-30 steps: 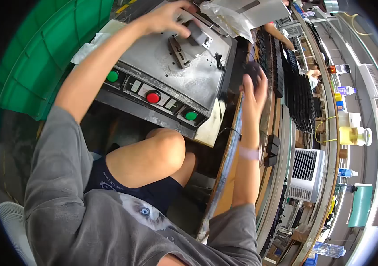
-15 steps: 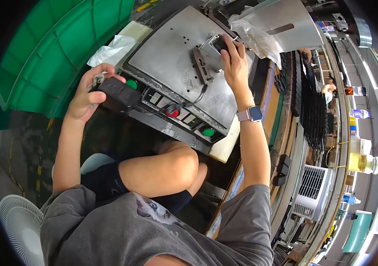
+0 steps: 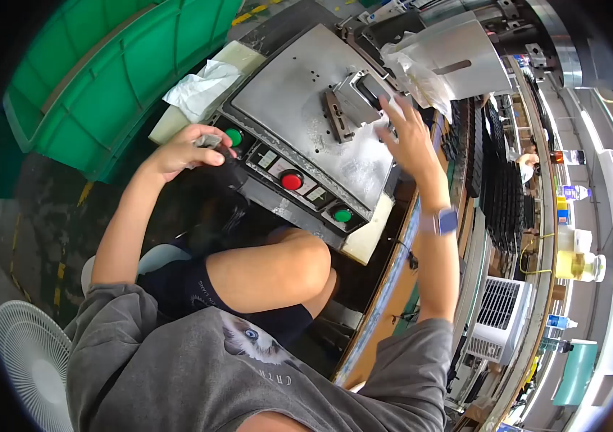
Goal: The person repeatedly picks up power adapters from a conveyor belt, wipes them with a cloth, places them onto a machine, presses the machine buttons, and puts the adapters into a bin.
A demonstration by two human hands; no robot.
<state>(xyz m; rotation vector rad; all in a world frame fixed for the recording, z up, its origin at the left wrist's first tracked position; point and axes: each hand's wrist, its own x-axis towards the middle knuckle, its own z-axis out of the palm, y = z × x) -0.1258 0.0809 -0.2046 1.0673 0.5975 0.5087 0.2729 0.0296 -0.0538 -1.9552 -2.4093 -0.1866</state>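
My left hand (image 3: 180,153) is closed on a black block-like part (image 3: 229,171), blurred and tilted, beside the left green button (image 3: 233,137). A scrap of grey material shows between its fingers. My right hand (image 3: 412,140), with fingers apart and nothing in them, hovers just right of a metal fixture (image 3: 357,99) on the machine's steel plate (image 3: 288,83). A black piece (image 3: 371,88) sits in the fixture. Left of the fixture, a slotted dark clamp bar (image 3: 337,117) is fixed to the plate.
A red button (image 3: 291,180) and a right green button (image 3: 342,214) line the machine's front panel. Green bins (image 3: 112,93) stand at left. A white cloth (image 3: 202,90) lies at the machine's left edge. Rows of black parts (image 3: 504,173) fill the bench at right.
My right hand has come off the black piece in the fixture and drawn back toward me. My left hand has shifted right, still holding its black part, now turned. The view has shifted slightly.
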